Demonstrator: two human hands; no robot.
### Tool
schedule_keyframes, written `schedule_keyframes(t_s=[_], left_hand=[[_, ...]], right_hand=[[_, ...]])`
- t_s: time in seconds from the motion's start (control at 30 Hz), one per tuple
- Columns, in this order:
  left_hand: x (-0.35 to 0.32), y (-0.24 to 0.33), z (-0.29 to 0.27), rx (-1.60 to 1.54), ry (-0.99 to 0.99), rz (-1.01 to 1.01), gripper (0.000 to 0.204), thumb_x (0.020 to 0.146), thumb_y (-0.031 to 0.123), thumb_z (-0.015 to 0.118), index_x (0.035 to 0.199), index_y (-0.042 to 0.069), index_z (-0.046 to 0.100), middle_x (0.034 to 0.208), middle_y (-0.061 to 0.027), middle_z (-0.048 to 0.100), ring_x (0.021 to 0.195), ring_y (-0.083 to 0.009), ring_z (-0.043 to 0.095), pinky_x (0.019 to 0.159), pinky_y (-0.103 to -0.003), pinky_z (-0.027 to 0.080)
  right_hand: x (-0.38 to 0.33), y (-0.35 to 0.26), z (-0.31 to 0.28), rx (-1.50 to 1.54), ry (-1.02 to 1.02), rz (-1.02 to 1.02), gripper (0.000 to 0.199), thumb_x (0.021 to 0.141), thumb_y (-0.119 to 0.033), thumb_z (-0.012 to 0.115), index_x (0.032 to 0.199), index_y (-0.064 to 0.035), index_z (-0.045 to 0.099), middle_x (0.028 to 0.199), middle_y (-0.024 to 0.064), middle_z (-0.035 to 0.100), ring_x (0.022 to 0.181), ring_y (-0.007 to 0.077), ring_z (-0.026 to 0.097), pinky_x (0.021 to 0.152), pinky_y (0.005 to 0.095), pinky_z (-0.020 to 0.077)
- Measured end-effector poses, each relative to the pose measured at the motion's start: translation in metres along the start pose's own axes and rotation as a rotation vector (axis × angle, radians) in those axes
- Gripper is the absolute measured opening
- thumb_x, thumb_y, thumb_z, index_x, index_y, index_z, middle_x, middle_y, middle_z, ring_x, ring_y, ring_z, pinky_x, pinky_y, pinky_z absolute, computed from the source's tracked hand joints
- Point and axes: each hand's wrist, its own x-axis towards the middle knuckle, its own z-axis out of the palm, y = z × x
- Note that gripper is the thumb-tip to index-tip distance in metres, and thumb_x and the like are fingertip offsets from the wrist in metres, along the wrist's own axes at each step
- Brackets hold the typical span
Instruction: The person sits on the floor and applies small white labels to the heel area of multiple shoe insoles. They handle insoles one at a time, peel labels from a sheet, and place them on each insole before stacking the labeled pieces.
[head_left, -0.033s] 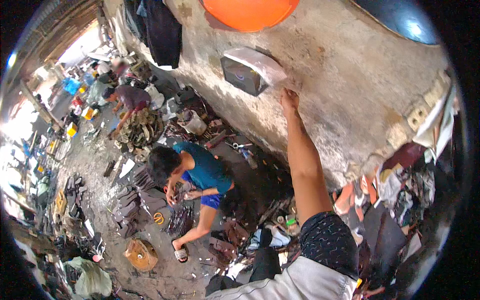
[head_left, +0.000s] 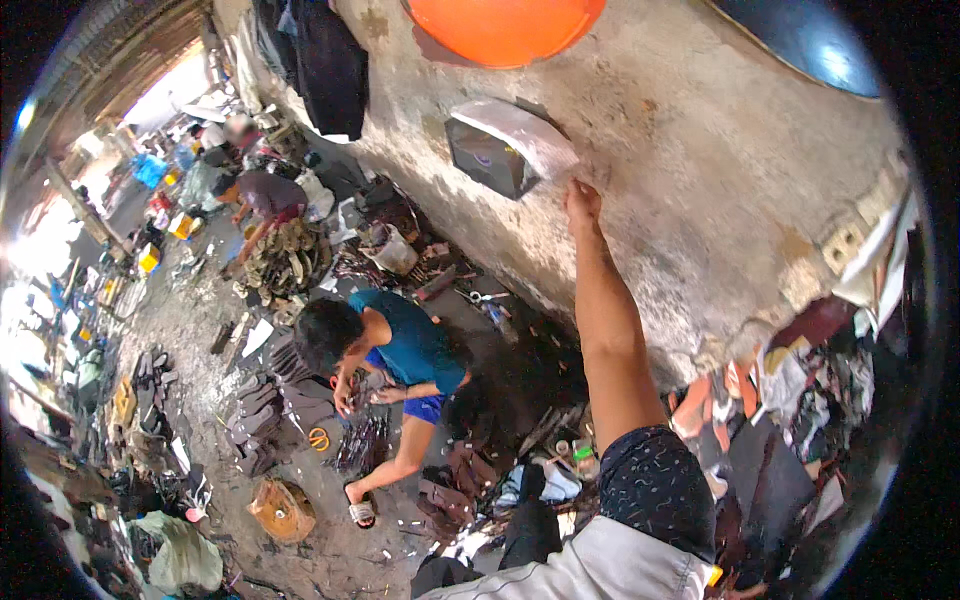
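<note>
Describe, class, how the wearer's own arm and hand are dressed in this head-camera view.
Only one arm shows. Its forearm is bare, the hand ungloved, with no watch or ring visible. The upper arm wears a dark short sleeve with fine pale speckles. Below it lies grey fabric with a seam.

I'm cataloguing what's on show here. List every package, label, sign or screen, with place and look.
Dark box with a white sheet on top: fixed to the concrete wall, just above the right hand; black and white.
Yellow packs: far floor, upper left; small, boxy.
No screens or signs to be seen.

Right arm outstretched, straight; right hand [head_left: 583, 203] raised, fingers extended upward
</note>
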Motion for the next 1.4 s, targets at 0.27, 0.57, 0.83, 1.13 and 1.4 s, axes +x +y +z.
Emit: schedule_keyframes(t_s=[0.27, 0.57, 0.83, 1.13, 1.4], left_hand=[[0.005, 0.087, 0.040, -0.040, 0.101, 0.066, 0.029, 0.104, 0.035, 0.063, 0.117, 0.009, 0.063, 0.094, 0.0004, 0.060, 0.085, -0.0140, 0.057, 0.078, -0.034, 0.049], [0.025, 0.105, 0.061, -0.016, 0.033, 0.099, 0.030, 0.104, 0.034, 0.063, 0.118, 0.009, 0.064, 0.095, 0.0000, 0.061, 0.086, -0.0138, 0.058, 0.078, -0.034, 0.049], [0.019, 0.111, 0.075, -0.005, 0.011, 0.111, 0.030, 0.104, 0.034, 0.064, 0.120, 0.008, 0.064, 0.097, -0.0003, 0.062, 0.087, -0.0135, 0.058, 0.079, -0.033, 0.049], [-0.002, 0.100, 0.068, -0.040, 0.066, 0.095, 0.031, 0.104, 0.033, 0.064, 0.122, 0.008, 0.065, 0.098, -0.0007, 0.063, 0.088, -0.0133, 0.058, 0.079, -0.033, 0.049], [-0.022, 0.074, 0.059, -0.101, 0.145, 0.042, 0.032, 0.104, 0.033, 0.064, 0.123, 0.007, 0.066, 0.099, -0.0011, 0.064, 0.089, -0.0130, 0.059, 0.079, -0.032, 0.049]], right_hand=[[-0.030, 0.014, 0.089, 0.495, -0.095, 0.498, 0.023, 0.093, -0.030, 0.084, 0.091, -0.0121, 0.070, 0.075, 0.0014, 0.059, 0.057, 0.0140, 0.048, 0.047, 0.0304, 0.0390], [-0.009, 0.017, 0.055, 0.310, -0.283, 0.396, 0.018, 0.101, -0.026, 0.067, 0.097, -0.0078, 0.067, 0.086, 0.0072, 0.070, 0.065, 0.0168, 0.064, 0.051, 0.0285, 0.0495], [0.001, 0.002, 0.080, 0.206, -0.190, 0.465, 0.026, 0.099, -0.035, 0.072, 0.109, -0.0112, 0.069, 0.098, 0.0028, 0.070, 0.083, 0.0166, 0.065, 0.072, 0.0365, 0.0532], [0.002, -0.017, 0.070, 0.428, -0.232, 0.437, 0.023, 0.101, -0.027, 0.064, 0.115, -0.0088, 0.067, 0.095, 0.0036, 0.067, 0.089, 0.0172, 0.067, 0.081, 0.0376, 0.0548], [-0.031, -0.036, 0.094, 0.436, -0.186, 0.478, 0.033, 0.100, -0.023, 0.067, 0.127, -0.0046, 0.064, 0.126, 0.0109, 0.061, 0.108, 0.0251, 0.061, 0.081, 0.0341, 0.0601]])
